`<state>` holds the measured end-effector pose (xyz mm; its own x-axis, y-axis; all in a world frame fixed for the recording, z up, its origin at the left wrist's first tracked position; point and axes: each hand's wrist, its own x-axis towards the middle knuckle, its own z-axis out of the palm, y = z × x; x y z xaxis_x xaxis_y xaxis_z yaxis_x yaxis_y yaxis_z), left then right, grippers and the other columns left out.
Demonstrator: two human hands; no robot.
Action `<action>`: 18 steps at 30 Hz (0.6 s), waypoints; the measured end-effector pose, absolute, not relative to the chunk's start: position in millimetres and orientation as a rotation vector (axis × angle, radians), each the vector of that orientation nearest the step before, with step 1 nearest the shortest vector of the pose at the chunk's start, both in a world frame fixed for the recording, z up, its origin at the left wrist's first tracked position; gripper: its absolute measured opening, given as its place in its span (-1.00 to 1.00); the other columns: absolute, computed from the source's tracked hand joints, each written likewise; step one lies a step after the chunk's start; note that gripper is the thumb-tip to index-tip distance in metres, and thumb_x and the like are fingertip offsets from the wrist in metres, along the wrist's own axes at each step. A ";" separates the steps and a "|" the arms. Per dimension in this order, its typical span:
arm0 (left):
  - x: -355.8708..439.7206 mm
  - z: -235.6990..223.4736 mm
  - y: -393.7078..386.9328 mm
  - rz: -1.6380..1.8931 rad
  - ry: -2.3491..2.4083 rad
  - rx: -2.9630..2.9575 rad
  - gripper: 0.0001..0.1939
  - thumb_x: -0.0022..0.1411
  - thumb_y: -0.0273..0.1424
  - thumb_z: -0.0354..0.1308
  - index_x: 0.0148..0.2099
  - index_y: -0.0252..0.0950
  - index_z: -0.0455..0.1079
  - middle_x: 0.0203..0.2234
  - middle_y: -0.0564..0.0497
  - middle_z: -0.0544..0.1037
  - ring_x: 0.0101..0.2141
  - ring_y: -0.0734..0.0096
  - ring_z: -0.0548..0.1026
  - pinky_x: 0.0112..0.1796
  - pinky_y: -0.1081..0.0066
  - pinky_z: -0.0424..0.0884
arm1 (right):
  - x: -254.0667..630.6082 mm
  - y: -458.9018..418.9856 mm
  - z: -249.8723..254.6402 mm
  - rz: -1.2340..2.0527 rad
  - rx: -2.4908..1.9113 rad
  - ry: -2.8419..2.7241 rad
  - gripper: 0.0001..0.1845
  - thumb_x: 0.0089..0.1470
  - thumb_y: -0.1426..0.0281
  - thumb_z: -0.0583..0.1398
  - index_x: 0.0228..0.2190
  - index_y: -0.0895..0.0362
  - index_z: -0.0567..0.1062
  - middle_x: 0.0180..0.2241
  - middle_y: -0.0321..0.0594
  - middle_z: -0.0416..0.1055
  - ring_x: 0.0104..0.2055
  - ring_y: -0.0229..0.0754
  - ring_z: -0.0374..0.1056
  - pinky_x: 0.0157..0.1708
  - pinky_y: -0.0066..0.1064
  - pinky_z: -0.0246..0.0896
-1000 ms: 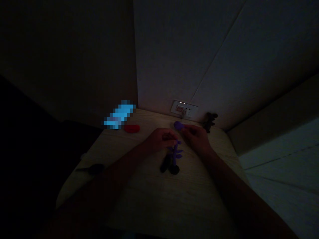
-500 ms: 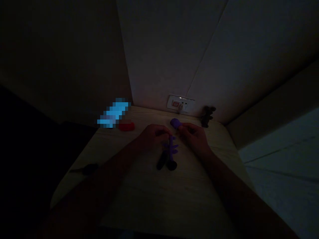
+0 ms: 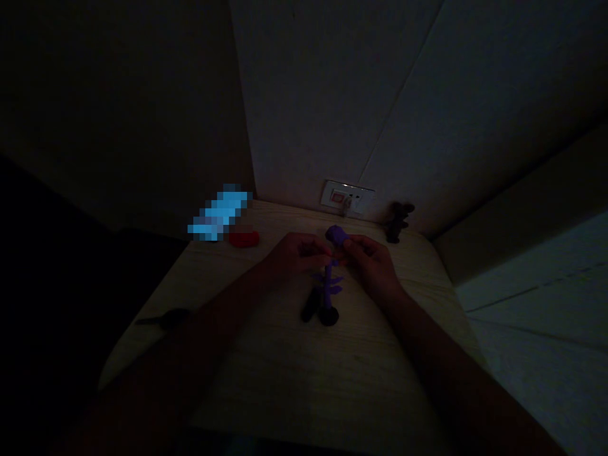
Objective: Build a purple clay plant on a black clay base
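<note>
In dim light, the right hand (image 3: 375,263) grips a purple bulb-shaped piece (image 3: 336,235), its fingers hiding the lower end. The fingers of the left hand (image 3: 294,253) bunch near the top of a leafed purple stem (image 3: 327,288) on a dark round base (image 3: 329,317) on the table (image 3: 285,367); whether they grip it cannot be told. Pixelation masks a bright blue shape (image 3: 221,212).
</note>
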<state>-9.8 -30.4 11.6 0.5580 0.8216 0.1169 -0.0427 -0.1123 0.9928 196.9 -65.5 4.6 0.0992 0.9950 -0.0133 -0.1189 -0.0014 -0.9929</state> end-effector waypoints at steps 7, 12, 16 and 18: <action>-8.2 16.5 -35.1 0.835 0.674 1.492 -0.83 0.08 -0.35 0.43 -0.29 -0.33 0.61 -0.41 -0.01 0.69 -0.38 0.41 0.63 -0.27 0.43 0.52 | 196.8 -66.6 6.2 1.190 -1.188 -1.076 -0.54 -0.13 0.04 0.51 -0.30 0.09 0.62 -0.43 -0.21 0.65 -0.44 -0.13 0.54 -0.34 -0.29 0.47; -7.5 14.6 -35.4 0.845 0.659 1.477 -0.81 0.06 -0.35 0.45 -0.29 -0.33 0.60 -0.41 -0.01 0.69 -0.39 0.42 0.62 -0.30 0.44 0.52 | 195.3 -67.0 6.6 1.231 -1.159 -1.041 -0.56 -0.15 0.08 0.52 -0.31 0.08 0.63 -0.45 -0.22 0.64 -0.44 -0.13 0.54 -0.36 -0.31 0.46; -7.5 14.4 -35.2 0.845 0.660 1.465 -0.79 0.06 -0.34 0.46 -0.29 -0.35 0.60 -0.40 -0.03 0.69 -0.38 0.43 0.62 -0.30 0.45 0.51 | 208.2 -68.2 24.7 1.179 -1.130 -0.980 -0.68 -0.13 0.19 0.51 -0.37 0.05 0.59 -0.45 -0.26 0.61 -0.41 -0.12 0.54 -0.34 -0.30 0.45; -7.4 14.5 -35.0 0.843 0.657 1.451 -0.79 0.05 -0.35 0.47 -0.30 -0.36 0.59 -0.40 -0.03 0.69 -0.39 0.44 0.61 -0.30 0.46 0.50 | 221.9 -74.9 39.6 1.159 -1.116 -0.971 -0.74 -0.13 0.24 0.48 -0.39 0.04 0.60 -0.39 -0.25 0.62 -0.37 -0.11 0.55 -0.30 -0.28 0.45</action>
